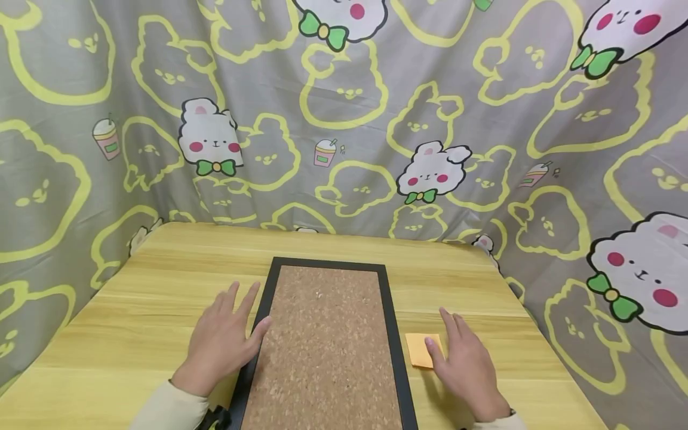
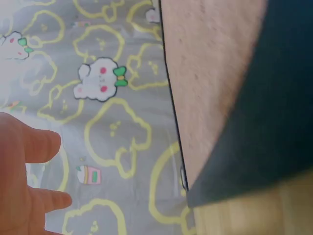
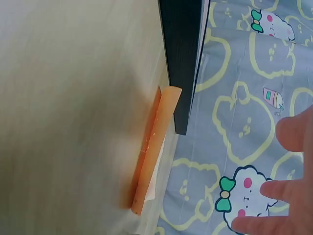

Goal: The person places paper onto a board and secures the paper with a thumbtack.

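Observation:
A cork board [image 1: 328, 346] in a black frame lies on the wooden table, its near end cut off by the head view's lower edge. Over the board's left frame edge is my left hand [image 1: 223, 337], fingers spread and holding nothing. On the other side my right hand [image 1: 469, 361] hovers with loosely extended fingers, also holding nothing. Its thumb overlaps a small orange sticky note pad [image 1: 421, 350] beside the board in the head view. From the right wrist, the pad [image 3: 155, 152] shows edge-on, close to the black frame [image 3: 183, 58].
The light wooden table [image 1: 129, 334] reaches back to a grey curtain [image 1: 371, 137] printed with yellow outlines and white cartoon animals. That curtain also hangs along the left and right sides. A dark strap [image 1: 215, 418] sits by the left sleeve [image 1: 172, 409].

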Demonstrator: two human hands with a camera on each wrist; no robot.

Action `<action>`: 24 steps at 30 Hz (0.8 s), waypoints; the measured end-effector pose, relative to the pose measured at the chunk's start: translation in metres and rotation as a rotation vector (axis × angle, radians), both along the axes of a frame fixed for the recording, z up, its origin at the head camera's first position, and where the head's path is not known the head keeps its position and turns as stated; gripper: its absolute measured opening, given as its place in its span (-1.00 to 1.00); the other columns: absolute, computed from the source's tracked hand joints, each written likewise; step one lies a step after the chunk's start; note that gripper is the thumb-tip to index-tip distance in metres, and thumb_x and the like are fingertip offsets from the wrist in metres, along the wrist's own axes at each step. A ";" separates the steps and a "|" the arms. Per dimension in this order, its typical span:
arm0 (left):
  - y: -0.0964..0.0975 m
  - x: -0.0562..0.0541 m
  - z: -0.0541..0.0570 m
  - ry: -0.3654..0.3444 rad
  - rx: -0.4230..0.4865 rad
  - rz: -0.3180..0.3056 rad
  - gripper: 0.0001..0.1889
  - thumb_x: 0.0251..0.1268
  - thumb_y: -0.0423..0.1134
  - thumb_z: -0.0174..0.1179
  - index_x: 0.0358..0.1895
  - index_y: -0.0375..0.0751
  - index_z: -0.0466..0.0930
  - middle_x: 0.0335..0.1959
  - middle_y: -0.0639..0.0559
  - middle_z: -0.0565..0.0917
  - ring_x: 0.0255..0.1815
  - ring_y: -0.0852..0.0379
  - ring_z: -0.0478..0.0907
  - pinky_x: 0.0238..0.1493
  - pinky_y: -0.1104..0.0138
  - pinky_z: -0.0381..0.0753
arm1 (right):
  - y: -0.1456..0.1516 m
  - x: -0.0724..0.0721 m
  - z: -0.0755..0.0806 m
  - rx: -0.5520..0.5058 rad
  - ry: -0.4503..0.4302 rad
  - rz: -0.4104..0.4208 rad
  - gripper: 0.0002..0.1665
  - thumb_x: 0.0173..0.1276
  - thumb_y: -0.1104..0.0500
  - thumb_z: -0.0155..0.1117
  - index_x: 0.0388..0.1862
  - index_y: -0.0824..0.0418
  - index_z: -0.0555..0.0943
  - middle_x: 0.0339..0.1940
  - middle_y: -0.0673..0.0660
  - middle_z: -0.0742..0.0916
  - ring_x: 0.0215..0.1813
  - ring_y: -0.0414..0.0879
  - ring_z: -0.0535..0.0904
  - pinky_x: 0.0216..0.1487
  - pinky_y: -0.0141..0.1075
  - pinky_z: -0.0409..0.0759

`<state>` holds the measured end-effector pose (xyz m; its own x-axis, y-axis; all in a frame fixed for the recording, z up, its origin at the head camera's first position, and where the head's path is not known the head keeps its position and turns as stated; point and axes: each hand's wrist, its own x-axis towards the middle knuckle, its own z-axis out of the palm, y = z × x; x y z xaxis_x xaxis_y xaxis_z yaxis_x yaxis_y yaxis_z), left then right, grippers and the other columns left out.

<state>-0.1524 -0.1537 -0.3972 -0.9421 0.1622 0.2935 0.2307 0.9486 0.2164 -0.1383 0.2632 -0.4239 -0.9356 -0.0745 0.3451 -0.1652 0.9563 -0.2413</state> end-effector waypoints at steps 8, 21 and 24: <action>0.018 -0.008 0.010 -0.006 0.070 -0.074 -0.33 0.40 0.03 0.11 0.46 -0.21 0.22 0.23 -0.43 0.43 -0.02 -0.36 0.54 -0.31 -0.10 0.57 | 0.011 -0.001 0.005 -0.089 -0.055 -0.017 -0.34 0.43 0.02 0.18 0.31 0.45 0.34 0.15 0.51 0.54 0.13 0.42 0.48 0.06 0.23 0.45; 0.056 -0.024 0.020 -0.129 0.174 -0.226 -0.48 0.26 -0.07 0.31 0.22 -0.27 0.51 0.09 -0.19 0.62 -0.04 -0.12 0.63 -0.12 0.02 0.60 | 0.026 -0.002 0.007 -0.107 -0.149 -0.081 -0.53 0.34 0.14 0.25 0.11 0.42 0.52 -0.08 0.37 0.68 -0.11 0.25 0.63 -0.19 0.07 0.60; 0.067 -0.026 0.023 -0.135 0.190 -0.257 -0.49 0.25 -0.07 0.32 0.21 -0.23 0.52 0.06 -0.16 0.64 -0.15 -0.05 0.67 -0.20 0.07 0.63 | 0.030 -0.002 0.007 -0.117 -0.162 -0.090 -0.58 0.34 0.16 0.25 0.07 0.41 0.55 -0.12 0.33 0.69 -0.16 0.20 0.64 -0.24 0.03 0.61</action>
